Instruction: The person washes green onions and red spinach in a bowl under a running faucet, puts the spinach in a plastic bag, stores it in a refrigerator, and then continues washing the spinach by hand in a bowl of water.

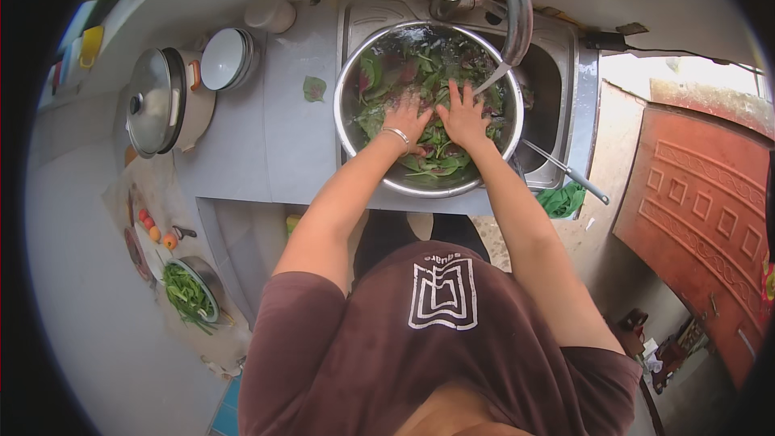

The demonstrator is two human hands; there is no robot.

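Note:
A wide stainless steel basin (351,144) filled with water and green and reddish amaranth leaves (437,165) rests over the sink. Both hands are in it, fingers apart, pressing down on the leaves at the water's surface. My left hand (404,121), with a silver bangle at the wrist, is left of the middle. Close to its right is my right hand (465,116), beside a stream of water that runs from the curved metal faucet (517,18). Neither hand is closed around anything that I can see. One loose leaf (314,89) lies on the counter left of the basin.
Stacked bowls (223,59) and a lidded pot (158,103) stand on the left counter. Farther down are tomatoes (155,234) and a bowl of cut greens (187,292). A long handled utensil (575,175) leans at the sink's right, above a green cloth (562,200).

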